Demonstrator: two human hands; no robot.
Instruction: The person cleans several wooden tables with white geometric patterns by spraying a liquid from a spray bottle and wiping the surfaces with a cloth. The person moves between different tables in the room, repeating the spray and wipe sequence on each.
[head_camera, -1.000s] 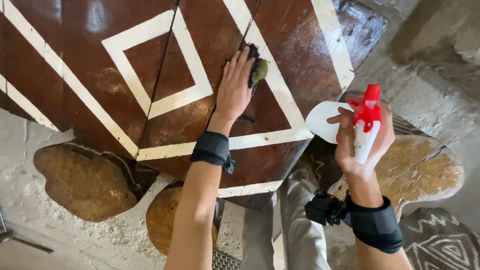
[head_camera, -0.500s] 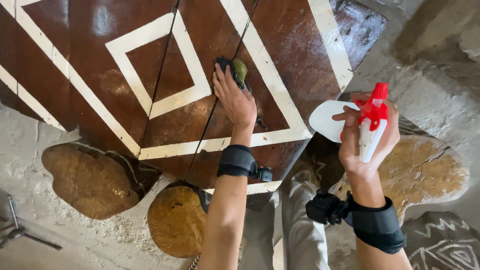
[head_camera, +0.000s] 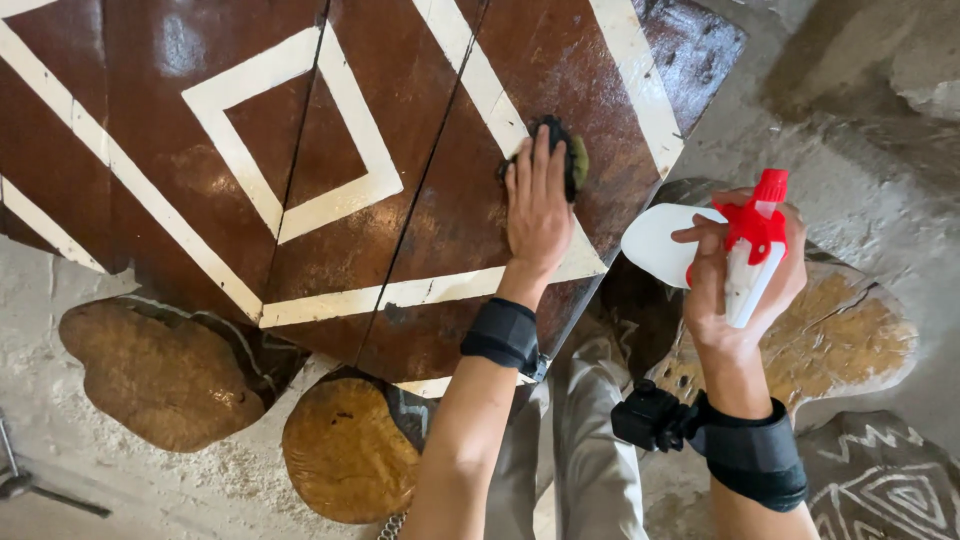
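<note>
The person is wiping the big brown wooden table top (head_camera: 330, 190) with white lines painted on it. The left hand (head_camera: 537, 205) lies flat, fingers stretched out, pressing a dark scrubbing pad (head_camera: 566, 160) onto the wood near the right edge. The right hand (head_camera: 738, 285) is curled tight around a white spray bottle (head_camera: 700, 255) with a red top, held in the air just off the table's edge. I think this is the rubbing step. The next move needs a firm push to slide the pad over dull spots, and the nozzle must point at the wood before squeezing.
</note>
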